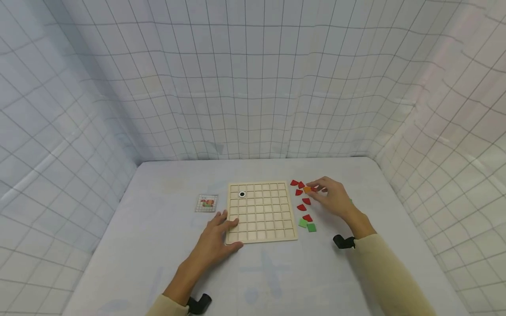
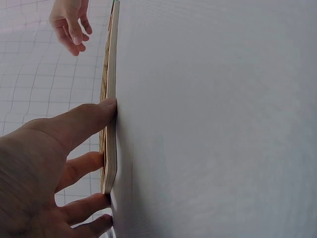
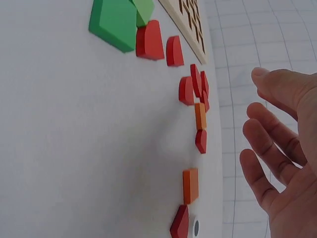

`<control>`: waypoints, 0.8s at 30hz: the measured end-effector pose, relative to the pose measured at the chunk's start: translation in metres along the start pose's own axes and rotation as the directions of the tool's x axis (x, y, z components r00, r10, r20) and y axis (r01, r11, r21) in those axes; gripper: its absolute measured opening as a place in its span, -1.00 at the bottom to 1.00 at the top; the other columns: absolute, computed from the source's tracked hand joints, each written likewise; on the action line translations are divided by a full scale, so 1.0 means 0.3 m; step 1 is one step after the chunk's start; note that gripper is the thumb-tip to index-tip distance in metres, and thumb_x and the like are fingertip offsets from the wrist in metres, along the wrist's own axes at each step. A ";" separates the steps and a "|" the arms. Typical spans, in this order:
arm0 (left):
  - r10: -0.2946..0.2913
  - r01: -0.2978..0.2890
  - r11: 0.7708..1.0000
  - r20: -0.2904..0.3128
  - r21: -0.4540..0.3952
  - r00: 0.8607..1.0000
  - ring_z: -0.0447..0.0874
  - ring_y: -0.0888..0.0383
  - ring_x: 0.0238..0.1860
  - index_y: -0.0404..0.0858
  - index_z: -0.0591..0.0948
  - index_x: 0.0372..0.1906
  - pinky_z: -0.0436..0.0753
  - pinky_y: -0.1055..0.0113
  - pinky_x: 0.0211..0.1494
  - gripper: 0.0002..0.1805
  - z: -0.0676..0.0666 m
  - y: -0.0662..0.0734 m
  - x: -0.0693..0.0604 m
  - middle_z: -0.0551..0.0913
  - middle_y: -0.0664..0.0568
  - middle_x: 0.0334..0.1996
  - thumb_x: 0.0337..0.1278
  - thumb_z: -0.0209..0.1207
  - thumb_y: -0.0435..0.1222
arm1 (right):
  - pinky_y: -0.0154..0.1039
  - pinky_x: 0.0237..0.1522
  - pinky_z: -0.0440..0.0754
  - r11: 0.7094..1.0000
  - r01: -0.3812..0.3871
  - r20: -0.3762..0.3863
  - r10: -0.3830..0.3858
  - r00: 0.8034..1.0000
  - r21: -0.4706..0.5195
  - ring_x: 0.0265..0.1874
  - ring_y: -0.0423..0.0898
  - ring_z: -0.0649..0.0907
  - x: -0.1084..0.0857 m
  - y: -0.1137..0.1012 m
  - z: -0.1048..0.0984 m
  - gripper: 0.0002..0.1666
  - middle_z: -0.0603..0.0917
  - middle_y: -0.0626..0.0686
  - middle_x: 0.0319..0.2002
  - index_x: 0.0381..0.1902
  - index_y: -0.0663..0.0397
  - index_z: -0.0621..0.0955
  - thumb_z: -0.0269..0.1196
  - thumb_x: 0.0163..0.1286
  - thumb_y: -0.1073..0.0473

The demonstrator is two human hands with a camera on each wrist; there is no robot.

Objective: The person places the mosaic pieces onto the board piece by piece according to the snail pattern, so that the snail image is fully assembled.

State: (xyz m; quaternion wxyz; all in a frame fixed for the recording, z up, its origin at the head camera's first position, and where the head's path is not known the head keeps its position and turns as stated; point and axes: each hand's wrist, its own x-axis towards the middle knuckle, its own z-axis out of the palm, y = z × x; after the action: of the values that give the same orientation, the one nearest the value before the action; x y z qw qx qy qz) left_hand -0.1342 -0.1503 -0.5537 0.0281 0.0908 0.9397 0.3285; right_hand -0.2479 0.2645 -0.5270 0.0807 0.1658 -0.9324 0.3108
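A pale wooden grid board [image 1: 262, 213] lies on the table, with a round white piece with a black dot [image 1: 242, 194] in one upper-left cell. My left hand [image 1: 215, 239] rests at the board's near left corner, its thumb against the near edge and other fingers at the left side. To the right of the board, my right hand [image 1: 331, 196] is over an orange piece [image 1: 307, 190] and several red pieces [image 1: 301, 207]. In the right wrist view, its loosely bent fingers [image 3: 267, 141] hold nothing and look apart from the pieces.
A small picture card [image 1: 206, 203] lies left of the board. A light green piece [image 1: 303, 223] and a darker green square [image 1: 312, 228] lie by its lower right. Another orange block [image 3: 190, 186] shows in the right wrist view. Grid-patterned curtains [image 1: 253, 87] surround the table.
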 end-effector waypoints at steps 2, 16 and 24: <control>-0.006 0.006 1.000 0.006 -0.009 1.000 0.27 -0.48 0.84 -0.23 0.75 0.53 0.47 -0.48 0.77 -0.20 0.003 -0.001 0.000 0.40 -0.38 0.79 0.20 0.75 -0.14 | 0.27 0.31 0.89 1.000 -0.025 -0.013 0.025 1.000 -0.009 0.13 0.22 0.83 -0.013 0.023 -0.017 -0.59 0.88 0.21 0.20 0.32 0.12 0.85 0.58 0.57 0.23; -0.015 0.015 1.000 0.007 -0.009 1.000 0.27 -0.47 0.85 -0.22 0.75 0.53 0.47 -0.47 0.77 -0.19 0.004 0.001 0.001 0.40 -0.37 0.80 0.19 0.76 -0.14 | 0.40 0.35 0.78 0.979 -0.203 0.042 0.202 0.978 0.018 0.34 0.37 0.72 -0.109 0.163 -0.111 -0.51 0.79 0.28 0.35 0.45 0.08 0.78 0.51 0.67 0.08; -0.017 0.017 1.000 0.009 -0.006 1.000 0.25 -0.45 0.86 -0.22 0.75 0.53 0.46 -0.46 0.78 -0.20 0.004 -0.005 -0.001 0.39 -0.37 0.80 0.21 0.75 -0.14 | 0.45 0.36 0.74 0.978 -0.205 0.052 0.206 0.977 -0.028 0.31 0.41 0.74 -0.143 0.244 -0.133 -0.53 0.80 0.36 0.33 0.39 0.15 0.81 0.51 0.66 0.07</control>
State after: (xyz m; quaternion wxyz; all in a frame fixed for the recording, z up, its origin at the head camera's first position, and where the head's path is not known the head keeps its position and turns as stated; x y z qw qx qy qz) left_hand -0.1341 -0.1508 -0.5555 0.0356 0.0843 0.9393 0.3308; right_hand -0.2323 0.3548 -0.5465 0.0244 0.0760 -0.9499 0.3021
